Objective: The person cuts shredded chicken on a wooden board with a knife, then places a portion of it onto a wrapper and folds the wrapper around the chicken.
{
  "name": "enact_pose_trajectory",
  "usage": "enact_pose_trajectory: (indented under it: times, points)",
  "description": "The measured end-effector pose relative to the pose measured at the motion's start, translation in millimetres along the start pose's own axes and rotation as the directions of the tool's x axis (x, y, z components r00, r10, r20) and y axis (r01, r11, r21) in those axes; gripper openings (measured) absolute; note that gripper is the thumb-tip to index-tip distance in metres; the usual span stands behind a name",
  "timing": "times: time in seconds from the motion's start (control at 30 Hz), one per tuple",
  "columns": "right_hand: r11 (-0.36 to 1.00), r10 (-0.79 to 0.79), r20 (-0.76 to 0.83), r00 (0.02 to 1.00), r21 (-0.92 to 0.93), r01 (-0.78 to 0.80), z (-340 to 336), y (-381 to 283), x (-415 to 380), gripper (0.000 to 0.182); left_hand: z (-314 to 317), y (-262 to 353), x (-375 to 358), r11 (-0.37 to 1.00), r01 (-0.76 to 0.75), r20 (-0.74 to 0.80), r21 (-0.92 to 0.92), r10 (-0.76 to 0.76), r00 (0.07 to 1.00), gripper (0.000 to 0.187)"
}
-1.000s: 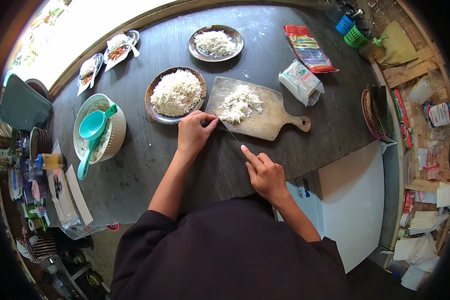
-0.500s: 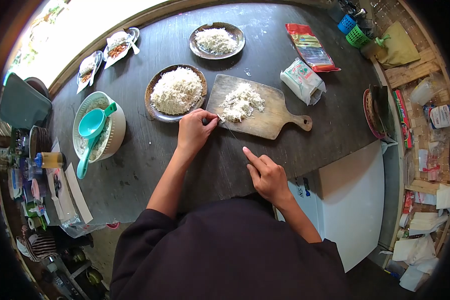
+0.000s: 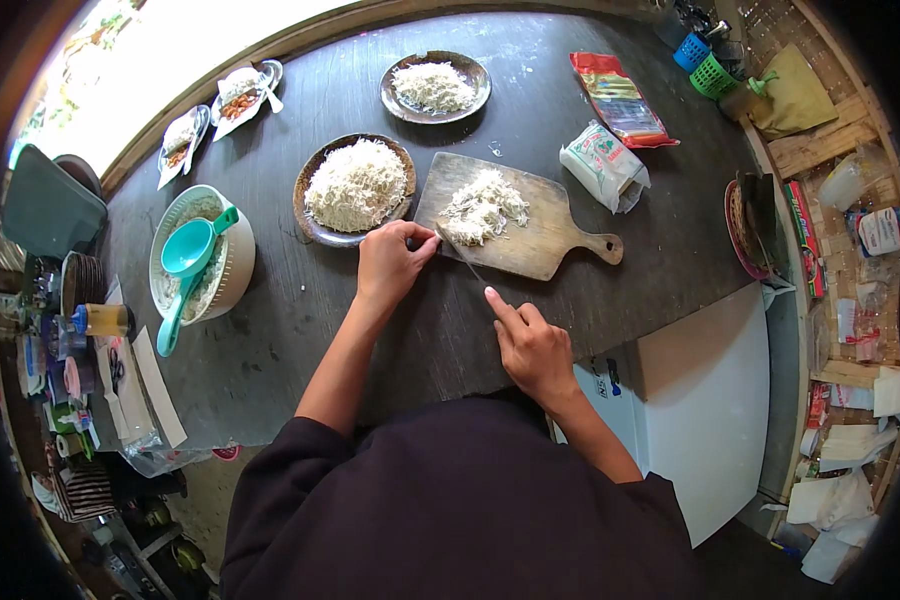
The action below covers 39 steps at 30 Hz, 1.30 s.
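My right hand (image 3: 536, 348) is closed round a knife (image 3: 467, 264), index finger stretched along it; the thin blade points up and left over the near edge of the wooden cutting board (image 3: 545, 255). At the board's near left corner my left hand (image 3: 394, 262) pinches a small piece, close to the blade tip; what the piece is I cannot make out. A heap of pale shreds (image 3: 484, 207) lies on the board. Just behind my left hand stands a brown plate (image 3: 303, 222) piled high with similar white shreds (image 3: 358, 185).
Farther back is a second brown plate (image 3: 394, 103) of shreds. A white paper packet (image 3: 602, 165) and a red pack (image 3: 625, 100) lie right. To the left stand a white basin (image 3: 240, 270) with a turquoise scoop (image 3: 188, 250) and two small food servings (image 3: 238, 95).
The knife blade has shifted slightly and shows more clearly beside the board's corner. Both hands stay nearly in place.
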State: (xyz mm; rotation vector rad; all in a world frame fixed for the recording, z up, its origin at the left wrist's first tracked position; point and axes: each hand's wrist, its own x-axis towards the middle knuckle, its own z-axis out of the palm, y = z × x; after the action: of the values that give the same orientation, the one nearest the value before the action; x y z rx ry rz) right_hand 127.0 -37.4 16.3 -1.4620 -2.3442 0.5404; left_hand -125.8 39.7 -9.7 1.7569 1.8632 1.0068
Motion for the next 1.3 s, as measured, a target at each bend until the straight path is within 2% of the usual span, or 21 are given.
enact_pose_trajectory:
  times: [0.1,0.17,0.47,0.5,0.67,0.8,1.3]
  points:
    - [1.000,0.020,-0.036,0.999,0.008,-0.020,-0.5,2.9,-1.3,0.050,0.3,-1.2,0.5,1.000,0.000,-0.001,-0.001,0.000,1.000,0.018]
    - [0.994,0.015,-0.024,1.000,0.112,-0.013,-3.2,1.8,-3.1,0.051,0.4,-1.0,0.6,1.000,0.001,0.002,-0.005,-0.001,1.000,0.018]
    - [0.982,0.000,0.005,1.000,0.188,-0.001,-3.5,1.7,-1.2,0.052,0.6,-7.2,1.6,1.000,-0.011,0.028,-0.026,0.012,1.000,0.017]
    - [0.982,0.001,0.008,1.000,0.189,-0.002,-4.0,2.1,-0.1,0.052,0.2,-7.9,1.8,0.998,-0.042,0.021,-0.038,0.043,0.999,0.017]
    - [0.995,0.007,0.052,0.999,0.099,-0.012,-7.5,-3.5,3.9,0.049,-3.1,-2.6,0.8,1.000,-0.012,0.032,-0.023,0.012,0.999,0.017]
    - [0.997,-0.010,0.028,1.000,0.077,0.008,-2.3,-3.5,7.5,0.048,1.0,-5.0,1.9,1.000,-0.028,0.016,-0.012,0.028,0.999,0.017]
    - [0.973,0.111,-0.046,0.993,0.207,-0.100,-10.7,23.7,13.5,0.050,1.5,8.2,3.7,0.998,0.008,0.022,0.067,-0.010,1.000,0.016]
